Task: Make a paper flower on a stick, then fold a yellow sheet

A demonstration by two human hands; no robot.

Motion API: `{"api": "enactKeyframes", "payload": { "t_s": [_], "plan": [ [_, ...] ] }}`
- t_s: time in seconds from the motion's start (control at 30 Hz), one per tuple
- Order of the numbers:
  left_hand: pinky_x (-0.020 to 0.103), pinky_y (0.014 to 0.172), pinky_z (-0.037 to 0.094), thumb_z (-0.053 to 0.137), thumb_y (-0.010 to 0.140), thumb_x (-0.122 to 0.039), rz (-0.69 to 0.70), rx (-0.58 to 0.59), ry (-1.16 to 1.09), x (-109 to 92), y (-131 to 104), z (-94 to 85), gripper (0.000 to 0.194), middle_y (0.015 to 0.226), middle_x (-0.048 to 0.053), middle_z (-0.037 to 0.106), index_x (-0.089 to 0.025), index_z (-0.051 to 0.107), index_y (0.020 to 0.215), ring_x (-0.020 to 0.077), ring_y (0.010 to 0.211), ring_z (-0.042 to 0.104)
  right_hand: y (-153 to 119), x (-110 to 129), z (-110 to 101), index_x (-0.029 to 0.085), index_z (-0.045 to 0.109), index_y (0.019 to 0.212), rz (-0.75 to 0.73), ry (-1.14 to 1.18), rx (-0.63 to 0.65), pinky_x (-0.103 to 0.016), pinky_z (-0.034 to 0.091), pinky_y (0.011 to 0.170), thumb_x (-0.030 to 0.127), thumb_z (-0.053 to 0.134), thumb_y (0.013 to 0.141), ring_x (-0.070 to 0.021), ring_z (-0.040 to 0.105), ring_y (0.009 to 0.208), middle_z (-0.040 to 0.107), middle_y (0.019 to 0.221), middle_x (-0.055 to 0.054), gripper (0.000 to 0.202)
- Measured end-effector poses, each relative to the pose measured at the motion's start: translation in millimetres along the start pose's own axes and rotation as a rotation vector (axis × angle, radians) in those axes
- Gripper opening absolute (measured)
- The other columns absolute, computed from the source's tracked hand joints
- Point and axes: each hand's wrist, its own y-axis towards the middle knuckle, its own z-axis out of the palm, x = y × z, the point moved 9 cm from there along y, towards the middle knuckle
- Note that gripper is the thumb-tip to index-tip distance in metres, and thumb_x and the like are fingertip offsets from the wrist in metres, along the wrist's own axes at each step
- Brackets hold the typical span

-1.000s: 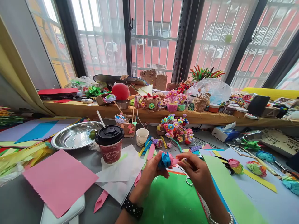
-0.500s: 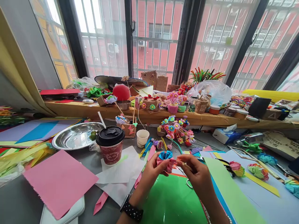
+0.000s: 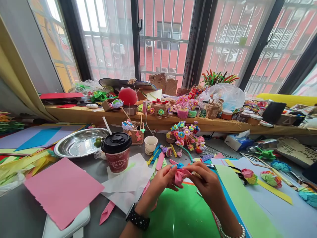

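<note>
Between my hands is a folded paper flower (image 3: 181, 176), pink on the side facing me, with a bit of blue at its top. My left hand (image 3: 165, 178) is closed around its left side. The fingers of my right hand (image 3: 203, 177) pinch the pink paper at the right edge. Beneath both hands lies a shiny green sheet (image 3: 184, 211). Scissors are mostly hidden behind my right hand. Folded pink strips (image 3: 107, 212) lie left of my wrist, close to white paper sheets (image 3: 131, 180).
A lidded cup with a straw (image 3: 117, 153), a paper cup (image 3: 150, 145) and a metal tray (image 3: 71, 145) stand behind on the left. A pink sheet (image 3: 64, 191) rests on a white case. Finished paper flowers (image 3: 272, 180) lie right; crocheted flowers (image 3: 187, 135) stand behind.
The paper flower has been tilted, so its pink side faces me and most of the blue is hidden. My right hand has moved slightly left, closer to my left hand.
</note>
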Motion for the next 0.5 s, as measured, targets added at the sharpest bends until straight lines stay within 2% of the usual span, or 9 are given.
{"api": "enactKeyframes", "payload": {
  "t_s": [0.1,0.23,0.33,0.43,0.5],
  "plan": [
    [0.017,0.043,0.042,0.059,0.055,-0.061,0.014,-0.100,0.023,-3,0,-11.3,0.056,0.060,-0.004,0.050,-0.016,0.054,0.087,0.0070,0.046,0.050,1,1,3,0.020,0.060,0.082,-0.014,-0.032,0.015,-0.022,0.046,0.059,0.024,0.047,0.082,-0.0148,0.056,0.074,0.057,0.079,-0.004,0.014],
    [0.018,0.043,0.041,0.060,0.056,-0.058,-0.028,-0.092,0.069,1,0,-10.6,0.051,0.065,-0.002,0.049,-0.015,0.055,0.082,0.0082,0.052,0.049,0,-4,7,0.019,0.057,0.078,0.011,-0.084,0.004,-0.021,0.045,0.054,0.024,0.046,0.081,-0.0147,0.056,0.070,0.057,0.076,-0.004,0.013],
    [0.017,0.043,0.038,0.056,0.061,-0.058,-0.039,-0.113,0.103,3,-1,-11.3,0.047,0.065,-0.002,0.047,-0.014,0.055,0.080,0.0075,0.053,0.045,-1,-9,8,0.020,0.056,0.088,0.054,-0.097,-0.010,-0.021,0.043,0.051,0.025,0.046,0.081,-0.0127,0.054,0.063,0.056,0.079,-0.003,0.013],
    [0.015,0.041,0.032,0.054,0.064,-0.056,-0.030,-0.138,0.134,3,-2,-13.3,0.044,0.058,-0.005,0.040,-0.014,0.056,0.077,0.0053,0.048,0.037,-1,-8,11,0.022,0.051,0.107,0.071,-0.075,0.037,-0.020,0.039,0.045,0.027,0.048,0.081,-0.0084,0.046,0.050,0.054,0.082,-0.002,0.027],
    [0.015,0.040,0.030,0.054,0.065,-0.054,-0.014,-0.118,0.166,1,-2,-12.1,0.042,0.055,-0.006,0.037,-0.014,0.056,0.074,0.0052,0.047,0.034,0,-6,12,0.023,0.052,0.107,0.068,-0.040,0.067,-0.020,0.036,0.041,0.029,0.048,0.081,-0.0061,0.039,0.043,0.053,0.084,-0.001,0.027]
  ]
}}
